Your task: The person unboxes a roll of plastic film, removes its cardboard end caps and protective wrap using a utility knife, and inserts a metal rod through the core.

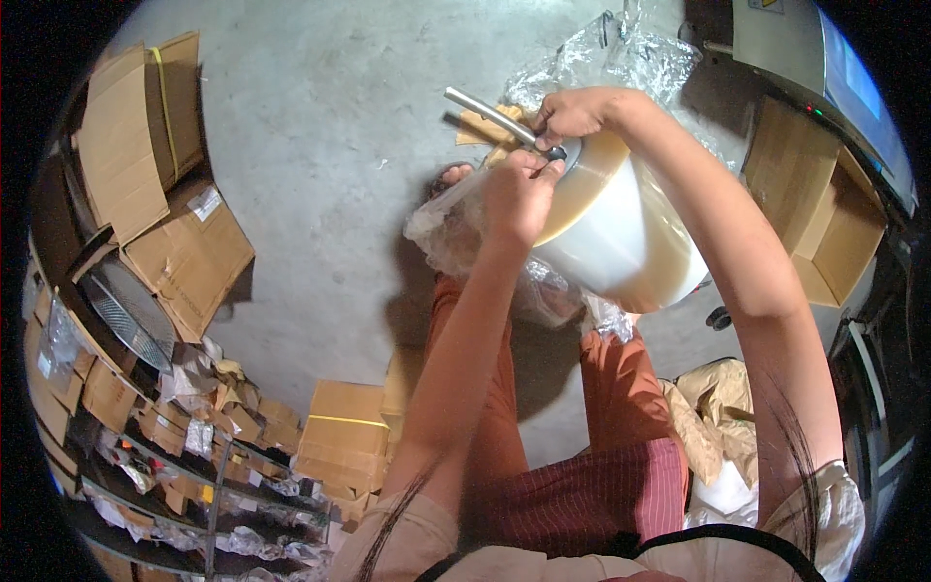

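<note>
A large roll of clear plastic film (pixel 621 228) is in front of me, tilted, its cardboard-coloured end facing up and left. A silver metal rod (pixel 485 109) sticks out from the core end toward the far left. By the core, a small black knob (pixel 556 153) sits at the rod's base. My left hand (pixel 522 194) is closed, fingertips pinching at the knob. From the far side my right hand (pixel 577 114) curls over the rod's base, closed, its fingertips partly hidden. Loose clear plastic wrap (pixel 451 223) hangs beside the roll, near my left hand.
More crumpled clear plastic (pixel 621 58) lies beyond the roll. An open cardboard box (pixel 824 213) stands at right, beneath a machine with a lit screen (pixel 853 73). Flattened cartons (pixel 126 145) lean at left. Shelves (pixel 218 485) with packets fill the lower left; brown paper (pixel 718 407) lies near my right leg.
</note>
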A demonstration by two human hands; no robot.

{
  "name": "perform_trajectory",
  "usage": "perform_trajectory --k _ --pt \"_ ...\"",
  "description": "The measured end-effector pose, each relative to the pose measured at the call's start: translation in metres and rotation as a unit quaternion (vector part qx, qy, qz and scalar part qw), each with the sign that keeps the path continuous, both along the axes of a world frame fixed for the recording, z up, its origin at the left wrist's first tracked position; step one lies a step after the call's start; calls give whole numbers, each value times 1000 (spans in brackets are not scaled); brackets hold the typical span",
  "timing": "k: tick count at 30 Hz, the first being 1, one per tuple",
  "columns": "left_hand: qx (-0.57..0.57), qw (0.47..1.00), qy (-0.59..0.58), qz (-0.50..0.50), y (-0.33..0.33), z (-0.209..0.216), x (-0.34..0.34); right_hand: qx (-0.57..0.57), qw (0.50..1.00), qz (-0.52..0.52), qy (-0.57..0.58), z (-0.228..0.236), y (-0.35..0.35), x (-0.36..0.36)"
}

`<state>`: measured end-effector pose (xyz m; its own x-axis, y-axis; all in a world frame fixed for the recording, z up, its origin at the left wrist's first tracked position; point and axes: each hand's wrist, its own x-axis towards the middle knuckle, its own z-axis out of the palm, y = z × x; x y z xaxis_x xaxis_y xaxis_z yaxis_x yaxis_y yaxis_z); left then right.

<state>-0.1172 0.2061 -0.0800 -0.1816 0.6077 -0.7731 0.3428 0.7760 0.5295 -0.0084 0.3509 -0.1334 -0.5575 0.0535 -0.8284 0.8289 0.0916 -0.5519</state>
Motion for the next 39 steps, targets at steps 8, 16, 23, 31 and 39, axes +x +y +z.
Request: perform_trajectory --k 8,16,23,31,39 --pt "-54 985 111 -123 19 13 16 -27 999 -41 -15 -17 0 11" --pt "247 907 285 -186 17 13 20 -48 996 -71 -32 -19 0 5" --pt "-71 943 191 -262 32 12 12 -32 996 -82 -32 -16 -2 8" --pt "61 966 137 -209 20 -3 -5 -36 996 -69 -54 -13 4 4" --pt "7 969 161 -188 21 1 -2 -30 997 -74 -19 -16 1 1"
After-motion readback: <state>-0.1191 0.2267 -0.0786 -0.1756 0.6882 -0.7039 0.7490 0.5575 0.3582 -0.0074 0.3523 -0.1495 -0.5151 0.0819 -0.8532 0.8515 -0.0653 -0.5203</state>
